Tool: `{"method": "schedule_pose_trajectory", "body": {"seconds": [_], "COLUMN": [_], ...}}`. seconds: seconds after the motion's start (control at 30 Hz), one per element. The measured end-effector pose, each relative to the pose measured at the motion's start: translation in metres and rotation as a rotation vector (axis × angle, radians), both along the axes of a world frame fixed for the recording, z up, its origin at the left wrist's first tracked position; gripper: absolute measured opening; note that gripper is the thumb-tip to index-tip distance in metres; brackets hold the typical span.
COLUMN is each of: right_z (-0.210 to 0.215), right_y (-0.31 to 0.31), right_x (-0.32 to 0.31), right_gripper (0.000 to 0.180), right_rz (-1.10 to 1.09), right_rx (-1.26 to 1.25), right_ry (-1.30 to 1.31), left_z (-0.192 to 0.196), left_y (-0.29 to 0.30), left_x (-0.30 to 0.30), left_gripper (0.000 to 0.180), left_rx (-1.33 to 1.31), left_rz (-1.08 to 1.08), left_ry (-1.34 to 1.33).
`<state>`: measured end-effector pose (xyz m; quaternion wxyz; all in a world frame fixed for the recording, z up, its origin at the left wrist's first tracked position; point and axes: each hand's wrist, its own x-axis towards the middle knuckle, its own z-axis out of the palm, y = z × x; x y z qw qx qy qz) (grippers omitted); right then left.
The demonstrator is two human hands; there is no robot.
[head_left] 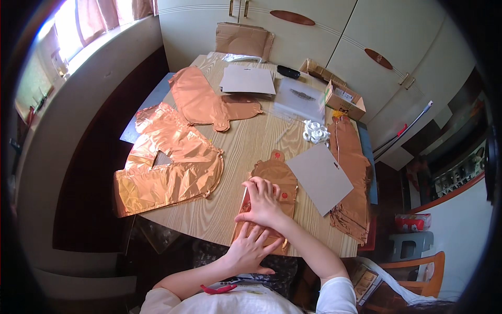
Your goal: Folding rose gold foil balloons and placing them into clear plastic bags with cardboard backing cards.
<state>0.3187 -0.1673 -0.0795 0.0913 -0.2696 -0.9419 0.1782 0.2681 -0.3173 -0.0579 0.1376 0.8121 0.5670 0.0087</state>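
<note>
My left hand (pixel 250 252) lay splayed, clasping nothing | my right hand (pixel 263 203) arched, unclenched | both bore on copper foil (pixel 273 170), seemingly keeping it flat

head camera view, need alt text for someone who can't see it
A person's left hand and right hand rest on copper-coloured foil at the near edge of a wooden table. More foil pieces and grey cards lie around them.
</note>
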Motion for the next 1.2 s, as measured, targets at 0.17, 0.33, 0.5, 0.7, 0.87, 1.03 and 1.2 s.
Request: {"method": "schedule_pose_trajectory", "body": {"seconds": [0.17,0.33,0.5,0.7,0.87,1.03,1.2], "right_z": [0.007,0.007,0.007,-0.006,-0.009,0.042,0.012], "right_y": [0.016,0.045,0.073,0.091,0.082,-0.022,-0.087], "right_x": [-0.014,-0.028,-0.042,-0.047,-0.005,0.091,0.148], "right_gripper": [0.096,0.091,0.089,0.077,0.049,0.023,0.015], "right_rz": [-0.100,-0.229,-0.320,-0.356,-0.200,0.080,0.074], "right_rx": [0.041,-0.038,-0.087,-0.039,0.113,0.229,0.254], "right_ry": [-0.064,-0.102,-0.126,-0.050,0.474,0.406,0.330], "left_z": [-0.007,-0.005,-0.004,-0.005,-0.003,-0.001,-0.002], "left_y": [-0.002,-0.003,-0.003,-0.003,-0.002,-0.003,-0.001], "left_x": [0.000,0.000,0.000,0.001,0.002,0.002,0.004], "left_gripper": [0.099,0.098,0.098,0.098,0.098,0.097,0.104], "left_rx": [0.138,0.151,0.151,0.163,0.180,0.138,0.171], "left_rz": [0.008,0.015,0.018,0.019,0.015,0.024,0.044], "left_ry": [0.029,0.026,0.032,0.033,0.046,0.066,0.016]}}
